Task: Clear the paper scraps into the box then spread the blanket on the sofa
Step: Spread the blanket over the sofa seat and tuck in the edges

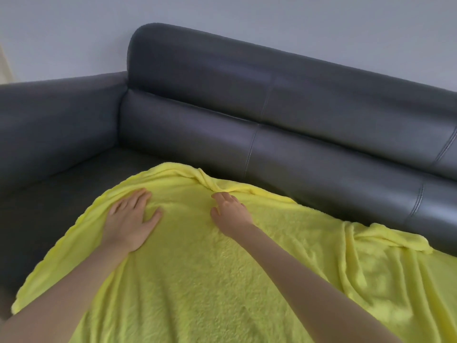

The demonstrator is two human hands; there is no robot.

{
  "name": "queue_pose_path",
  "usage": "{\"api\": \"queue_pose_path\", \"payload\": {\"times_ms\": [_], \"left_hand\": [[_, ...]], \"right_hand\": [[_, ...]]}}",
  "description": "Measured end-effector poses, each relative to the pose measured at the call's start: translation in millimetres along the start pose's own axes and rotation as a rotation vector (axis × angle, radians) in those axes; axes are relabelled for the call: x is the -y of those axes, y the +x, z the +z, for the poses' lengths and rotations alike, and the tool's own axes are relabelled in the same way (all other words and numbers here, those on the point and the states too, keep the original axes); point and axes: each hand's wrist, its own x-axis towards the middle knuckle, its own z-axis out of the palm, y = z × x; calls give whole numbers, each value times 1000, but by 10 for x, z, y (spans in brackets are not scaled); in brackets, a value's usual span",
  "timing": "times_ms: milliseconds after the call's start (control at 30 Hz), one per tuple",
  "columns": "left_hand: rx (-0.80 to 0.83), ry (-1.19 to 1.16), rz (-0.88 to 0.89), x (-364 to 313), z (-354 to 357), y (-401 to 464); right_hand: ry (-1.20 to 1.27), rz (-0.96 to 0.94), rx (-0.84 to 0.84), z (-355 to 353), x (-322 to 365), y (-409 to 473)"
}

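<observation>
- Yellow fleece blanket point(222, 268) lies over the seat of the dark grey sofa point(272, 100), covering most of the seat toward the near edge.
- Far edge of blanket bunched into folds close to the backrest; more creases at the right side.
- A strip of seat on the left, next to the armrest, is uncovered.
- Left hand point(131, 219): palm flat on blanket near its left edge, grip apart, fingers spread, holding nothing.
- Right hand point(231, 212): resting on blanket, fingertips at the bunched fold; fingers slightly curled, grip loose, not clamped on fabric as far as visible.
- Pale wall point(247, 18) behind sofa.
</observation>
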Motion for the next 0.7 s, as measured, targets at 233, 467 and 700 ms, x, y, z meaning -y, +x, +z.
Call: {"api": "queue_pose_path", "payload": {"times_ms": [233,467,700], "left_hand": [[134,-142,33,498,-119,414],[174,-108,177,1137,-190,779],[239,-77,249,1308,-191,1089]], "right_hand": [[16,41,34,81,402,393],[-13,116,116,164,866,698],[-18,266,178,126,930,816]]}}
